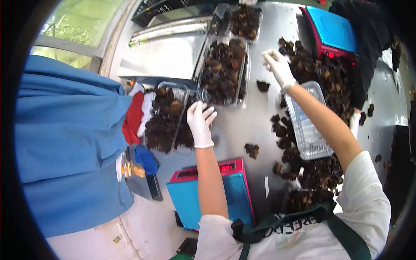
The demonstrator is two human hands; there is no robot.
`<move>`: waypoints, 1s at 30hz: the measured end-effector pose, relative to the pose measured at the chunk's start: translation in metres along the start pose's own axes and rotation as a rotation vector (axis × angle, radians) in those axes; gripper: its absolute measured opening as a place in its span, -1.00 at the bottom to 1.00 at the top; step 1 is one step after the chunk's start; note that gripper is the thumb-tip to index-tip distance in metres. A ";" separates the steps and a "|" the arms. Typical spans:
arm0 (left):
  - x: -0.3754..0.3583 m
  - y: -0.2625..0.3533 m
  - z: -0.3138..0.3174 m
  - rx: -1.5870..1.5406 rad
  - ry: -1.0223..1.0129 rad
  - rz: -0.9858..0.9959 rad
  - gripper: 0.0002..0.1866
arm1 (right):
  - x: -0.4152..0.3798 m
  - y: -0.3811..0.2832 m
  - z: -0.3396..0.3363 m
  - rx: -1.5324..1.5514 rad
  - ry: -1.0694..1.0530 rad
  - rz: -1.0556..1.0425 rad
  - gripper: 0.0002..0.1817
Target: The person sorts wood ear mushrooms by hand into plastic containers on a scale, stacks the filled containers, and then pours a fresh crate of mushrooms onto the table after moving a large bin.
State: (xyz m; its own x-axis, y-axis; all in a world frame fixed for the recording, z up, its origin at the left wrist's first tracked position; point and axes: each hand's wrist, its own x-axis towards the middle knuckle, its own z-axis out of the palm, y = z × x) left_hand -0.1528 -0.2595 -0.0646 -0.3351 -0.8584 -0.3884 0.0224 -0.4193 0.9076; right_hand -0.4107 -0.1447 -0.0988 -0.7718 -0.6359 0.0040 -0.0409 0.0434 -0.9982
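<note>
Both my hands wear white gloves. My left hand (201,125) is beside the near corner of a clear tray filled with dark mushroom-like pieces (223,71); its thumb and forefinger are together, the other fingers stretched out. Whatever is between them is too small to tell. Farther right, my right hand (278,69) is raised over the metal table (255,117), fingers curled into a pinch on something I cannot make out. Under my right forearm lies an empty clear tray (310,125) on a heap of loose dark pieces (340,86).
Another filled tray (162,121) sits at left, a further one (245,22) at the back. A blue-topped scale (238,195) is near me, a second (331,28) at the back right. A film wrapping machine (162,56) stands back left. A co-worker's dark sleeve (368,56) reaches in at right.
</note>
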 end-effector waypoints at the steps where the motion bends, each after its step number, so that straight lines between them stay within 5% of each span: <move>1: -0.006 0.003 -0.001 -0.015 -0.040 -0.026 -0.62 | -0.034 -0.003 0.005 -0.046 0.032 -0.018 -0.82; 5: -0.040 -0.003 -0.006 0.055 -0.020 0.066 -0.59 | -0.168 0.016 0.042 -0.568 -0.635 -0.307 -0.83; 7: -0.062 -0.013 -0.002 0.078 -0.043 0.105 -0.61 | -0.208 0.032 0.055 -0.865 -0.582 -0.673 -0.78; 10: -0.092 -0.032 0.000 0.141 -0.100 0.095 -0.60 | -0.227 0.028 0.055 -0.991 -0.879 -0.569 -0.78; 15: -0.140 -0.053 0.010 0.161 -0.132 0.131 -0.62 | -0.268 -0.009 0.013 -0.645 -0.679 -0.412 -0.87; 19: -0.176 -0.074 0.028 0.471 -0.245 0.258 -0.58 | -0.312 -0.034 -0.059 -0.457 -0.499 -0.239 -0.83; 25: -0.214 -0.110 0.040 0.879 -0.320 0.664 -0.55 | -0.406 -0.020 -0.163 -0.685 0.078 -0.123 -0.70; 29: -0.255 -0.133 0.031 0.779 -0.328 0.636 -0.61 | -0.479 0.001 -0.215 -0.419 0.539 0.292 -0.83; 30: -0.264 -0.139 0.025 0.822 -0.390 0.670 -0.63 | -0.483 -0.012 -0.212 -0.469 0.580 0.222 -0.85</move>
State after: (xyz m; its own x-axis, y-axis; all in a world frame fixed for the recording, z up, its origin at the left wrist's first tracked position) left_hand -0.0906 0.0331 -0.0845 -0.7628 -0.6260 0.1620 -0.2702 0.5362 0.7996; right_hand -0.1720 0.3256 -0.0759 -0.9966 -0.0751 -0.0334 -0.0111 0.5259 -0.8505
